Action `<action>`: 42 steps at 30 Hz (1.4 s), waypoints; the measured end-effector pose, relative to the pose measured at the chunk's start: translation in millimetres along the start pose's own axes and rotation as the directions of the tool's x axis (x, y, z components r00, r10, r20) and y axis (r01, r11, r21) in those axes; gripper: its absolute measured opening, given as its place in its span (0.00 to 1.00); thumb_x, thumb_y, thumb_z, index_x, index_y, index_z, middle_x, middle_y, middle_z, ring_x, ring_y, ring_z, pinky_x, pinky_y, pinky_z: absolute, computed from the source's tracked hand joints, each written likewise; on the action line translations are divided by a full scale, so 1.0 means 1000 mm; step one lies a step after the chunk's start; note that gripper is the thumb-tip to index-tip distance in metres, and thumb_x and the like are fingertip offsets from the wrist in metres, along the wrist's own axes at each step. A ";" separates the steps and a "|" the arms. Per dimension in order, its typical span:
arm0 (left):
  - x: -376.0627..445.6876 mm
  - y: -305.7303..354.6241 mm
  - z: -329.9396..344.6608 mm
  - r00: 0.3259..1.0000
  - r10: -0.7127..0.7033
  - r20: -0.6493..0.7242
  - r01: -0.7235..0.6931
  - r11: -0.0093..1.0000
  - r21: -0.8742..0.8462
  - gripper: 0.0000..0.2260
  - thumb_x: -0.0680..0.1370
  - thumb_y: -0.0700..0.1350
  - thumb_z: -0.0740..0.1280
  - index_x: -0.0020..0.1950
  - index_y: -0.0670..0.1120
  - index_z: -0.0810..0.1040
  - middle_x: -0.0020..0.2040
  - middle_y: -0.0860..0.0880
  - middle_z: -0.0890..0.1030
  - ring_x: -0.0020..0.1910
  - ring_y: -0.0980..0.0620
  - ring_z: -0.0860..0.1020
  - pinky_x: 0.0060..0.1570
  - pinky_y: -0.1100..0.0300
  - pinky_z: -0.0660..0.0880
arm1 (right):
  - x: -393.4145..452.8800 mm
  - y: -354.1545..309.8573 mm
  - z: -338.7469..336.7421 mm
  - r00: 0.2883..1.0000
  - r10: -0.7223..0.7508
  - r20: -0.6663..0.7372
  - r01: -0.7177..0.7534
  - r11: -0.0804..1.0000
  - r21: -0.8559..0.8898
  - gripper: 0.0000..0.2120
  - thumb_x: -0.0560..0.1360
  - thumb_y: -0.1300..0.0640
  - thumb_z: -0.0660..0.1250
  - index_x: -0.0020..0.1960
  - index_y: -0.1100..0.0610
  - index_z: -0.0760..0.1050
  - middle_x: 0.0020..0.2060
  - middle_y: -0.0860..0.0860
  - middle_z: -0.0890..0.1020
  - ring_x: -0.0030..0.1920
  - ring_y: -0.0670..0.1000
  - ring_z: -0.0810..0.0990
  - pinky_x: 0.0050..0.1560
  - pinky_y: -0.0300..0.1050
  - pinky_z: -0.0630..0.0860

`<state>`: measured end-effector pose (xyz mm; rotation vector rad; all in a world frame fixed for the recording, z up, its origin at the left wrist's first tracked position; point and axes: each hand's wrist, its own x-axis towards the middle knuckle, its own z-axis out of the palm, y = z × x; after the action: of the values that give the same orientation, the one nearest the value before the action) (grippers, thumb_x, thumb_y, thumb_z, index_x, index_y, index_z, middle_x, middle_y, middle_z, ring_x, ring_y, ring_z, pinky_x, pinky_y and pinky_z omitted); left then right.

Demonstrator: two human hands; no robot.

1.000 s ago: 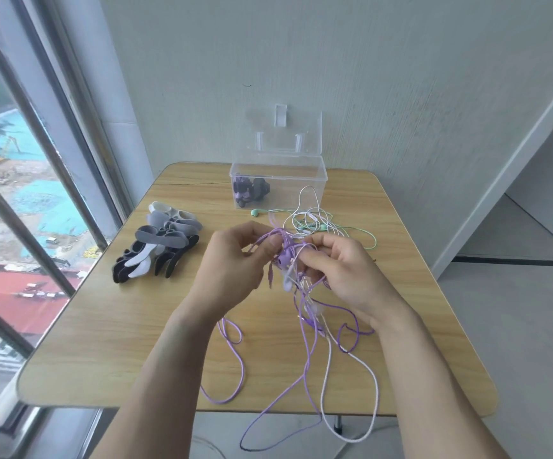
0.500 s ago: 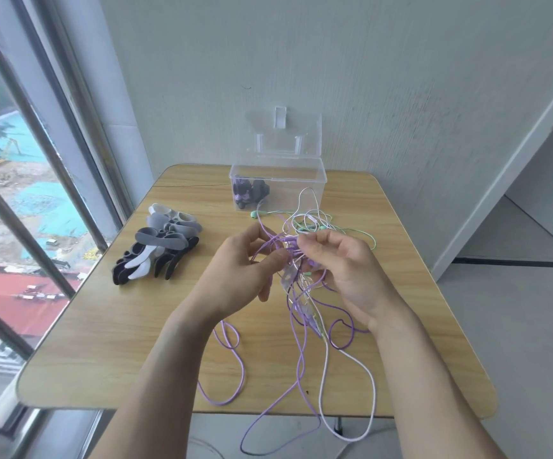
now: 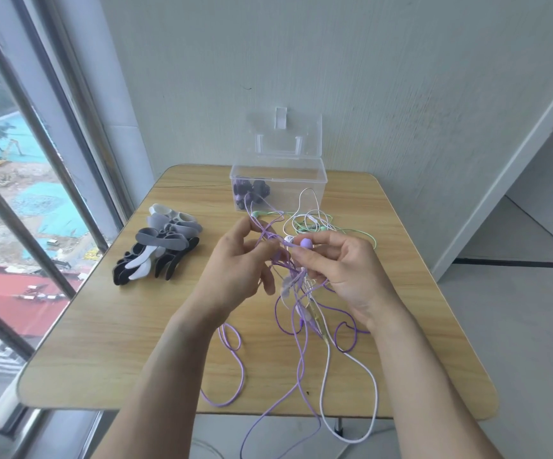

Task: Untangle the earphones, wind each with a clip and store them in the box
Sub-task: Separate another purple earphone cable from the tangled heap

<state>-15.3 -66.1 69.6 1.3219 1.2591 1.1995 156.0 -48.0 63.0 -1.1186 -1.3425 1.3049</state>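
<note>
Your hands sit mid table (image 3: 102,342) w/ the earphone tangle (image 3: 296,283) between them, cords hanging off the near edge. Clip pile (image 3: 159,246) is to your left, open box (image 3: 280,183) at the back w/ a wound earphone (image 3: 250,192) inside.

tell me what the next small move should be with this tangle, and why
Probably draw the purple earbud that the right hand pinches away from the knot, while the left hand holds the purple strands steady. The bud looks free at the top, yet purple, white and green cords are still tangled together, so none can be wound with a clip yet.
</note>
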 end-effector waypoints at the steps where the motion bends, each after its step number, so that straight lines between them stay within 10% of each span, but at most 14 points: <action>1: 0.000 -0.001 0.000 1.000 0.005 -0.005 -0.005 1.000 -0.004 0.04 0.81 0.40 0.65 0.53 0.40 0.73 0.37 0.48 0.81 0.26 0.46 0.74 0.23 0.64 0.61 | 0.000 0.001 0.000 1.000 -0.011 -0.010 0.010 1.000 -0.026 0.09 0.73 0.59 0.75 0.52 0.60 0.84 0.31 0.48 0.83 0.28 0.45 0.74 0.34 0.34 0.72; 11: -0.005 0.002 0.000 0.990 0.062 -0.125 -0.056 0.997 0.050 0.09 0.74 0.45 0.75 0.46 0.40 0.79 0.33 0.47 0.84 0.20 0.53 0.71 0.25 0.67 0.66 | 0.001 0.001 0.001 0.993 -0.118 -0.021 0.110 0.967 -0.231 0.29 0.75 0.36 0.66 0.42 0.64 0.82 0.29 0.54 0.73 0.32 0.53 0.67 0.35 0.49 0.65; 17: -0.004 0.000 -0.001 0.969 0.104 -0.222 -0.075 0.988 0.134 0.06 0.74 0.46 0.76 0.42 0.45 0.83 0.26 0.57 0.78 0.19 0.56 0.69 0.24 0.68 0.66 | 0.000 0.001 0.001 0.979 -0.188 0.084 0.200 0.963 -0.181 0.03 0.74 0.54 0.75 0.44 0.52 0.86 0.33 0.55 0.84 0.34 0.47 0.78 0.39 0.46 0.74; 27: -0.007 0.004 -0.003 0.989 0.085 -0.119 -0.072 0.991 0.112 0.04 0.78 0.45 0.72 0.50 0.51 0.86 0.37 0.56 0.84 0.21 0.54 0.71 0.26 0.67 0.66 | 0.000 0.003 0.001 0.981 -0.188 0.053 0.194 0.968 -0.160 0.11 0.67 0.61 0.81 0.48 0.52 0.85 0.40 0.59 0.86 0.37 0.50 0.83 0.43 0.46 0.80; 32: -0.005 0.006 -0.002 0.988 -0.003 -0.152 0.013 0.998 0.065 0.06 0.79 0.44 0.68 0.46 0.47 0.85 0.24 0.56 0.77 0.20 0.53 0.65 0.25 0.66 0.63 | -0.001 0.000 -0.001 0.972 -0.228 0.057 0.235 0.954 -0.187 0.16 0.69 0.66 0.78 0.51 0.48 0.84 0.43 0.59 0.85 0.39 0.52 0.82 0.45 0.53 0.81; 38: -0.004 0.006 -0.005 0.956 0.046 -0.291 -0.023 0.996 0.083 0.10 0.81 0.49 0.66 0.46 0.49 0.85 0.38 0.50 0.86 0.20 0.60 0.65 0.26 0.63 0.62 | -0.004 -0.007 -0.005 0.989 -0.148 -0.005 0.144 0.971 -0.190 0.02 0.77 0.57 0.71 0.47 0.53 0.83 0.25 0.50 0.80 0.26 0.49 0.74 0.26 0.39 0.71; 42: -0.002 0.003 -0.006 0.922 0.056 -0.384 -0.039 0.998 0.053 0.10 0.82 0.48 0.64 0.47 0.48 0.83 0.37 0.49 0.86 0.20 0.60 0.65 0.29 0.60 0.62 | -0.006 -0.010 -0.006 0.994 -0.103 0.024 0.106 0.961 -0.254 0.15 0.81 0.50 0.65 0.41 0.57 0.83 0.23 0.50 0.79 0.21 0.50 0.73 0.24 0.40 0.70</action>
<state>-21.0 -68.4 73.6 1.1875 1.5449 1.5265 162.6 -53.0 72.8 -1.1958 -1.5889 1.0842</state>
